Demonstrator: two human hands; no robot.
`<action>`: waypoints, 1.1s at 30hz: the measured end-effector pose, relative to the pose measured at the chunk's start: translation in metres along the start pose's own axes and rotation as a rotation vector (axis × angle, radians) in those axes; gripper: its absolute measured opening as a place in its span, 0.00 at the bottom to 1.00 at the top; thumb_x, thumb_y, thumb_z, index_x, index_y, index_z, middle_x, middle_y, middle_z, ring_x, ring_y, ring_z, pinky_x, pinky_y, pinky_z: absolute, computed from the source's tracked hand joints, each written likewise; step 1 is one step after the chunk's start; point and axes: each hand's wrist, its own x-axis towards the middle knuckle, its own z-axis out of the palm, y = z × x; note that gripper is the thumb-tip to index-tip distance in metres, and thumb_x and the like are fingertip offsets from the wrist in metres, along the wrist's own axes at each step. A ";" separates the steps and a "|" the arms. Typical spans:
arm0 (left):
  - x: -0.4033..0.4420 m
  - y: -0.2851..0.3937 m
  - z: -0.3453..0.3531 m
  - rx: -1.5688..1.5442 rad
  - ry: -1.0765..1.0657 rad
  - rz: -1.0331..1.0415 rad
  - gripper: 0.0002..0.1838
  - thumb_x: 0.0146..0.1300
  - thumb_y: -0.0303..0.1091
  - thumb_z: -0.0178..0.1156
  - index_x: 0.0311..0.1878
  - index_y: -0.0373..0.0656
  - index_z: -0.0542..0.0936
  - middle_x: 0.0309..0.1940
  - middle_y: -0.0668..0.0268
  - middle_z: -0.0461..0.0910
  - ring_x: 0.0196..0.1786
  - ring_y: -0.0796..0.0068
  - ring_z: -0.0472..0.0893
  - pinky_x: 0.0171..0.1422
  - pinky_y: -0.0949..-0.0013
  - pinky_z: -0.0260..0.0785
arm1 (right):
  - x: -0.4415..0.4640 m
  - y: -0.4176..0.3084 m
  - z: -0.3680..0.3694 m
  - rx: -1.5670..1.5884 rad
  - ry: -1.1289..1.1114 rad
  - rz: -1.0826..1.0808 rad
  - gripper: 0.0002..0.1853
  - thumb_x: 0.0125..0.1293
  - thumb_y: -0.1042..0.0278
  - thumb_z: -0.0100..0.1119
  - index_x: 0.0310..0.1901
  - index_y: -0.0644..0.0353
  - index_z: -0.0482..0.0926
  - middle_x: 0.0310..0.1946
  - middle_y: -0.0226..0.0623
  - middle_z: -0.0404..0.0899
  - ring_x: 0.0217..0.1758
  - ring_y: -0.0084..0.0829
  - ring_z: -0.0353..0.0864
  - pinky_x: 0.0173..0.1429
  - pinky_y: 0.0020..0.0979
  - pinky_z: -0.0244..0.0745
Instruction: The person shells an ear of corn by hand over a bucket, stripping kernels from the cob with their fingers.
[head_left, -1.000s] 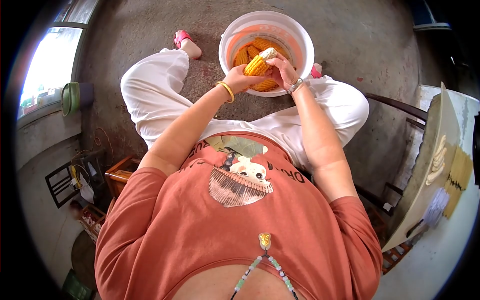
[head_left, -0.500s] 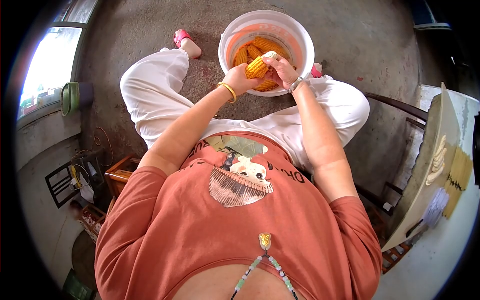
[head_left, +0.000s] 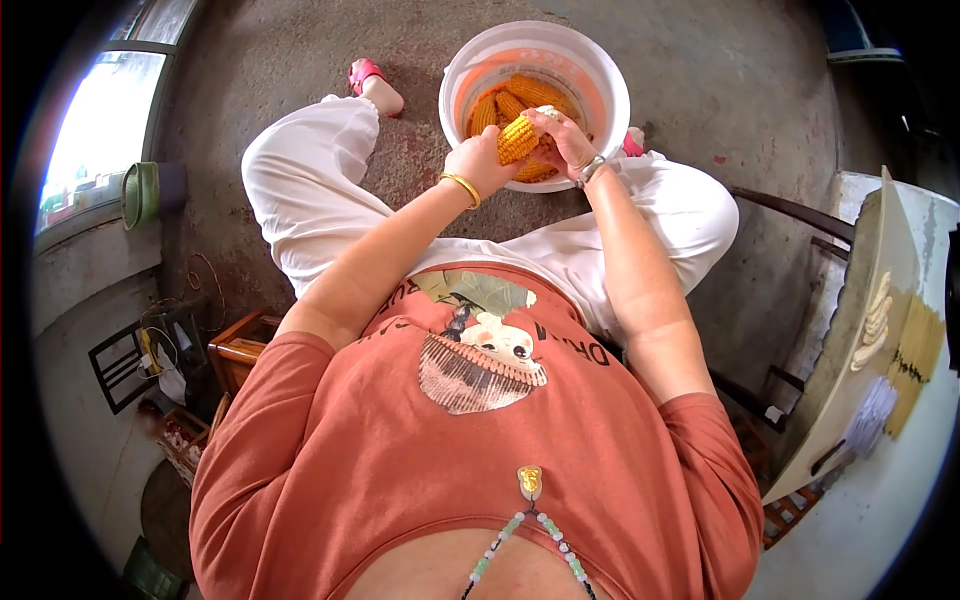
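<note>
Over a white bucket (head_left: 612, 75) with an orange band inside, both hands hold one yellow corn cob (head_left: 517, 140). My left hand (head_left: 482, 162), with a gold bangle at the wrist, grips the cob's kernel-covered lower end. My right hand (head_left: 568, 143), wearing a silver watch or bracelet, is closed around its upper end, where a pale, bare tip shows. Several yellow cobs (head_left: 510, 103) lie in the bucket below. The fingers partly hide the held cob.
My knees in white trousers (head_left: 310, 190) stand on both sides of the bucket. At the right is a table (head_left: 850, 330) with pale items on it. A wooden stool or chair (head_left: 243, 350) is at the left, near a green container (head_left: 141, 197).
The held cob has turned and shifted slightly between the hands. Less of its pale end shows now. My left hand has moved a little to the right.
</note>
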 end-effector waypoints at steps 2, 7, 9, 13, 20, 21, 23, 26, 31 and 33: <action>-0.001 -0.001 0.003 0.024 0.024 0.021 0.28 0.52 0.54 0.67 0.42 0.37 0.73 0.31 0.49 0.82 0.37 0.49 0.83 0.40 0.55 0.75 | 0.002 0.003 -0.002 -0.033 -0.029 -0.002 0.17 0.61 0.58 0.66 0.48 0.54 0.74 0.41 0.25 0.76 0.37 0.15 0.75 0.37 0.18 0.75; 0.000 -0.003 0.007 0.038 0.040 0.021 0.28 0.51 0.53 0.68 0.42 0.37 0.73 0.30 0.48 0.82 0.36 0.48 0.83 0.39 0.54 0.75 | 0.010 0.013 -0.005 0.013 -0.051 -0.065 0.20 0.58 0.54 0.70 0.45 0.53 0.74 0.36 0.24 0.76 0.32 0.15 0.75 0.33 0.17 0.76; 0.003 -0.005 0.005 0.020 0.016 -0.001 0.28 0.51 0.52 0.68 0.42 0.37 0.73 0.30 0.48 0.82 0.36 0.49 0.83 0.40 0.54 0.75 | 0.011 0.014 -0.004 0.052 -0.058 -0.073 0.18 0.59 0.56 0.70 0.45 0.53 0.74 0.35 0.24 0.76 0.31 0.14 0.75 0.33 0.17 0.76; 0.006 -0.007 0.001 -0.027 -0.017 -0.004 0.29 0.50 0.52 0.69 0.43 0.36 0.74 0.32 0.47 0.82 0.38 0.49 0.83 0.43 0.55 0.75 | 0.010 0.012 -0.007 0.033 -0.105 -0.075 0.18 0.60 0.57 0.69 0.45 0.55 0.74 0.35 0.25 0.75 0.29 0.14 0.74 0.32 0.16 0.76; 0.006 -0.006 -0.004 -0.036 -0.071 -0.015 0.30 0.51 0.56 0.67 0.42 0.38 0.73 0.35 0.49 0.82 0.41 0.51 0.83 0.45 0.56 0.75 | 0.015 0.017 -0.011 0.028 -0.106 -0.093 0.18 0.60 0.57 0.68 0.47 0.56 0.75 0.34 0.25 0.75 0.28 0.13 0.74 0.33 0.15 0.77; 0.006 -0.006 -0.005 -0.037 -0.076 -0.018 0.30 0.51 0.56 0.67 0.41 0.38 0.73 0.35 0.49 0.82 0.41 0.51 0.83 0.45 0.56 0.75 | 0.016 0.017 -0.012 0.028 -0.103 -0.091 0.18 0.60 0.57 0.68 0.47 0.57 0.75 0.35 0.25 0.75 0.28 0.13 0.74 0.33 0.15 0.77; 0.006 -0.007 -0.005 -0.033 -0.079 -0.014 0.30 0.51 0.56 0.67 0.42 0.38 0.73 0.35 0.49 0.82 0.41 0.51 0.83 0.45 0.57 0.75 | 0.017 0.018 -0.015 0.029 -0.131 -0.080 0.17 0.63 0.59 0.65 0.48 0.57 0.73 0.37 0.26 0.76 0.32 0.15 0.77 0.36 0.17 0.79; 0.010 -0.013 -0.001 -0.073 -0.080 -0.007 0.31 0.50 0.55 0.68 0.44 0.37 0.74 0.37 0.49 0.82 0.43 0.52 0.83 0.47 0.57 0.75 | 0.019 0.020 -0.015 0.074 -0.121 -0.073 0.17 0.62 0.59 0.65 0.48 0.56 0.74 0.36 0.25 0.75 0.31 0.14 0.76 0.35 0.16 0.79; 0.012 -0.016 0.001 -0.102 -0.069 -0.017 0.31 0.49 0.53 0.70 0.46 0.36 0.74 0.38 0.48 0.82 0.43 0.53 0.83 0.49 0.58 0.75 | 0.018 0.019 -0.013 0.102 -0.121 -0.071 0.14 0.63 0.62 0.61 0.48 0.56 0.74 0.37 0.25 0.74 0.32 0.14 0.75 0.36 0.17 0.79; 0.009 -0.014 -0.002 -0.110 -0.057 -0.018 0.31 0.49 0.53 0.69 0.45 0.36 0.75 0.37 0.49 0.83 0.43 0.53 0.83 0.48 0.58 0.75 | 0.016 0.017 -0.014 0.109 -0.135 -0.059 0.13 0.63 0.64 0.59 0.48 0.56 0.74 0.38 0.26 0.74 0.33 0.15 0.75 0.38 0.18 0.79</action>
